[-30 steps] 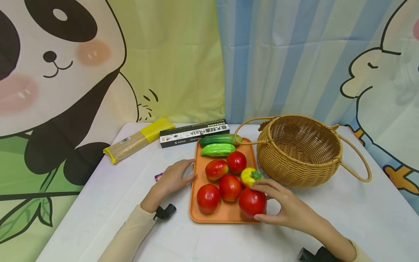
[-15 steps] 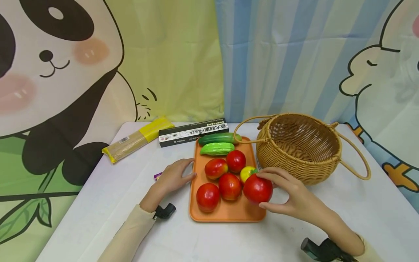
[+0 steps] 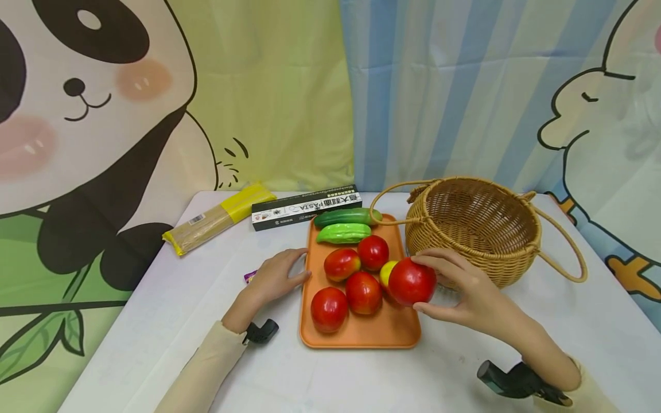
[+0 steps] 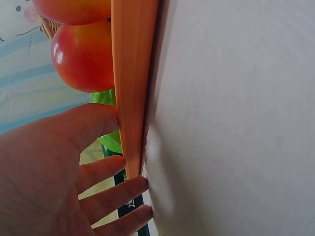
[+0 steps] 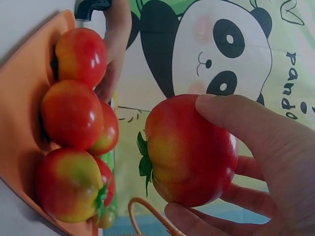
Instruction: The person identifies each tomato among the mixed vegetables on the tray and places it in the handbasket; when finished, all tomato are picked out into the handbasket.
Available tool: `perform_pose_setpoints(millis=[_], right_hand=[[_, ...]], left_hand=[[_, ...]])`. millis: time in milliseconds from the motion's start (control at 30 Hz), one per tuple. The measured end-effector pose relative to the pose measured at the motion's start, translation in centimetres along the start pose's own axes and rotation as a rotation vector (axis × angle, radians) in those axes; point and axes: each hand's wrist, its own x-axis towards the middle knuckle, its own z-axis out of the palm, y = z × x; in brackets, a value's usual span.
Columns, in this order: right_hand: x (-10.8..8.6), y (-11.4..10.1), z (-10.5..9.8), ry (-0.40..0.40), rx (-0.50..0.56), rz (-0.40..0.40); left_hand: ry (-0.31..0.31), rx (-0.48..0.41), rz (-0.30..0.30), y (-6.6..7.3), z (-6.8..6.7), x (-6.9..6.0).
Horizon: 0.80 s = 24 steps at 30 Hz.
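Between thumb and fingers, the right hand holds a red tomato above the right side of the orange tray. In the right wrist view the held tomato shows green leaves and a yellowish patch. The left hand touches the tray's left edge, fingers relaxed; the left wrist view shows its thumb and fingertips against the tray wall. On the tray lie several red tomatoes, a yellow pepper partly hidden behind the held tomato, a light green gourd and a dark green cucumber.
A wicker basket stands right of the tray, one handle hanging over the tray's back corner. Behind the tray lies a black pasta box, with a yellow noodle packet to its left. A small purple item peeks out beside the left hand.
The right hand has lifted the red tomato off the tray's front right corner and moved it up and slightly right. The left hand has stayed at the tray's edge.
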Motion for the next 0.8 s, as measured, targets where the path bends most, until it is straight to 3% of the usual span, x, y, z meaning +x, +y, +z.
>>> perform_pose_setpoints(millis=[800], right_hand=[[0.6,1.4,-3.4,0.142,-0.049,0.019]], left_hand=[[-0.005,-0.001,-0.002,0.1,-0.2,-0.2]])
